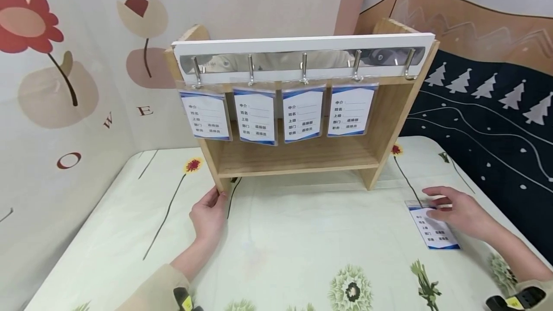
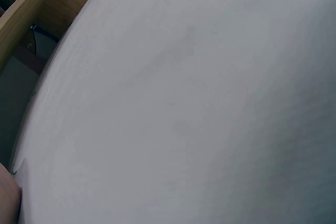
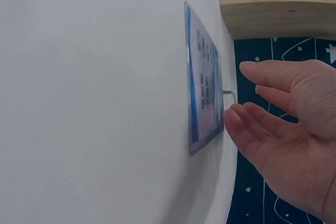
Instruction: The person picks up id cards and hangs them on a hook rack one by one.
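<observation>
A wooden rack (image 1: 298,157) stands on the table with a white hook strip (image 1: 302,44) along its top front. From its metal hooks hang several badges (image 1: 261,116) in clear sleeves, with blue edges and printed lines; the rightmost hook (image 1: 409,64) is bare. My left hand (image 1: 209,217) grips the foot of the rack's left side panel, thumb in front, other fingers partly hidden. On the table at the right lies another badge (image 1: 434,229). Over its upper edge hovers my right hand (image 1: 464,210), fingers loosely bent; in the right wrist view thumb and fingers are apart with nothing between them.
A pale flower-print cloth (image 1: 285,253) covers the table. Behind and at the left hangs a curtain (image 1: 99,76) with flowers and letters; a dark curtain (image 1: 488,109) with trees borders the right side. The left wrist view shows mostly cloth and a rack corner.
</observation>
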Tool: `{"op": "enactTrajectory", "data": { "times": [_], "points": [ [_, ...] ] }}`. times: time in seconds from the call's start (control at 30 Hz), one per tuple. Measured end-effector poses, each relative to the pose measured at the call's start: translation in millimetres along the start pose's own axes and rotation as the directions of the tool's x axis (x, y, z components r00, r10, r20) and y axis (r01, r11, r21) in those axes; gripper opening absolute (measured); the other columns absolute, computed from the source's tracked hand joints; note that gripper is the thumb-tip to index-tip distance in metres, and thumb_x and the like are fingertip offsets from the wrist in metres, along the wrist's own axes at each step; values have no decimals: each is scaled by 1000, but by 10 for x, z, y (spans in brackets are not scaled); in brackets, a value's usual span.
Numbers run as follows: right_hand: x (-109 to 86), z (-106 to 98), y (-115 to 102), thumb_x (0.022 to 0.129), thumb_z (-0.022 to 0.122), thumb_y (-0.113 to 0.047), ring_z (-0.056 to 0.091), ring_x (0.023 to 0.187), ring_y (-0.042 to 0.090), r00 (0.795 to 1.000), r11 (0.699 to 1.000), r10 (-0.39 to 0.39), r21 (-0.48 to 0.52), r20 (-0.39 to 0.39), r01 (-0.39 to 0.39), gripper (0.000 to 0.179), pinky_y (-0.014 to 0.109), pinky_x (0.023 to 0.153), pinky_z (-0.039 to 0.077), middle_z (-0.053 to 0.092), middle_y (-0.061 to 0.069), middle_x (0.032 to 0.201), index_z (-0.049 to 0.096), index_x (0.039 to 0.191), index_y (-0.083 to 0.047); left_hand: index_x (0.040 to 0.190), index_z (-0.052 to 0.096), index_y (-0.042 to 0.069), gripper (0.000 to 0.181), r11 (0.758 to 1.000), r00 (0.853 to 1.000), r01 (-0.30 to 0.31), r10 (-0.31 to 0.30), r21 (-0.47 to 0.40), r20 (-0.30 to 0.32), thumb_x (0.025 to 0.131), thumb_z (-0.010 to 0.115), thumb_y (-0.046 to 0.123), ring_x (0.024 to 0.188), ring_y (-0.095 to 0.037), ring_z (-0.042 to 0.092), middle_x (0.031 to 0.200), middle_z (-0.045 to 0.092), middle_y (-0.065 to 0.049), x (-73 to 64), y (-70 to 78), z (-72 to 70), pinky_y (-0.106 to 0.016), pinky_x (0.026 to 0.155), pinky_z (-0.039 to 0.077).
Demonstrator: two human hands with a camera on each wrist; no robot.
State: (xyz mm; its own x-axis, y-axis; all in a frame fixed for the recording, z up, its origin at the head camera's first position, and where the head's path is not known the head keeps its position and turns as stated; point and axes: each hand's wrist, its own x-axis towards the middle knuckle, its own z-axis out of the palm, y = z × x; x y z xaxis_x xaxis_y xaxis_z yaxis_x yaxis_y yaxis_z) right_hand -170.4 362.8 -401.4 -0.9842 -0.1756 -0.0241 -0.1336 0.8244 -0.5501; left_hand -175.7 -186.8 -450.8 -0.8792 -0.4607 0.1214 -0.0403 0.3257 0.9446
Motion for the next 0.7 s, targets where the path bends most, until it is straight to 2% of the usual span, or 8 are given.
{"op": "enactTrajectory", "data": {
  "times": [0.17,0.3,0.4,0.57,0.7],
  "points": [
    [-8,13,49,91,75,-7,59,113,52,1000,999,25,-22,-1,-25,58,49,83,56,52,37,131,50,141,9,138,62,-3,39,1000,1000,6,-6,-5,2,102,61,11,119,-31,66,129,66,-20,0,4,5,-36,93,54],
    [-11,17,72,90,76,-8,59,109,51,999,999,33,-23,-4,-33,59,53,84,55,52,36,129,50,141,10,138,62,-3,39,1000,1000,9,-9,-14,0,101,62,11,119,-31,66,129,66,-20,3,2,7,-33,92,54],
    [-9,10,99,90,77,-10,60,106,47,1000,999,29,-33,-5,-30,60,46,81,55,55,34,126,51,139,10,138,62,-3,39,1000,1000,10,-10,-12,-2,101,62,11,118,-31,66,129,66,-20,4,3,6,-32,92,55],
    [1,6,158,91,77,-13,60,102,37,1000,999,9,-51,-7,-10,55,25,72,49,63,26,118,55,135,10,137,62,-2,38,1000,1000,8,-8,-10,-4,101,62,11,118,-30,66,129,66,-20,2,8,2,-31,91,55],
    [7,22,200,91,77,-13,59,99,32,1000,999,-11,-46,-11,11,53,21,70,48,64,22,115,56,133,12,138,62,-2,39,1000,1000,7,-7,-5,-3,101,62,11,118,-30,66,129,67,-19,1,9,2,-31,91,55]
  ]
}}
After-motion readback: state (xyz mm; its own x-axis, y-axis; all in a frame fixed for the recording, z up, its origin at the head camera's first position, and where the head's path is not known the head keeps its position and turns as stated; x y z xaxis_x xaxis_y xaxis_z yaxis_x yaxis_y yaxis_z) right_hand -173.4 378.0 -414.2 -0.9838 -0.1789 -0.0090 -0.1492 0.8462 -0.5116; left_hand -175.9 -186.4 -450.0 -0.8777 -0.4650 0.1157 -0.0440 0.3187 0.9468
